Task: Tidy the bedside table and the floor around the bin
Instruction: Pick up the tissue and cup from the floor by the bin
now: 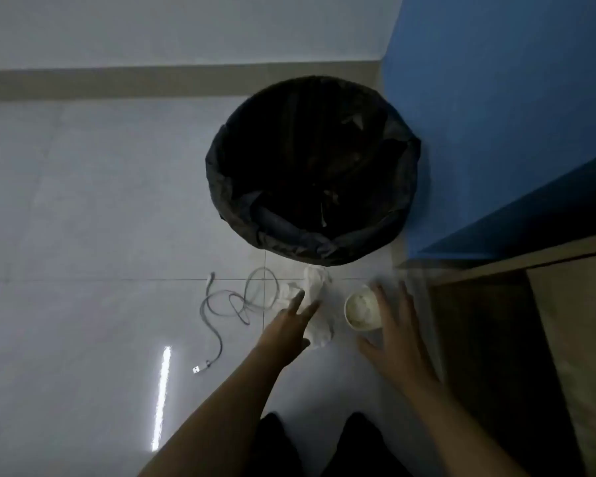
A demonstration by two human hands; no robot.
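A round bin [312, 170] lined with a black bag stands on the pale tiled floor. Just in front of it lie crumpled white tissues [315, 287] and a small paper cup [362, 311] with crumpled paper inside. A grey USB cable [234, 301] sprawls on the floor to the left of the tissues. My left hand [289, 325] reaches over the tissues with fingers spread, holding nothing. My right hand [398, 335] hovers beside the cup, fingers apart, not gripping it.
A blue panel [496, 132] rises right of the bin. A wooden bedside table [572, 339] fills the right edge. A beige skirting board [117, 84] runs along the far wall. My dark shoes [279, 442] show at the bottom.
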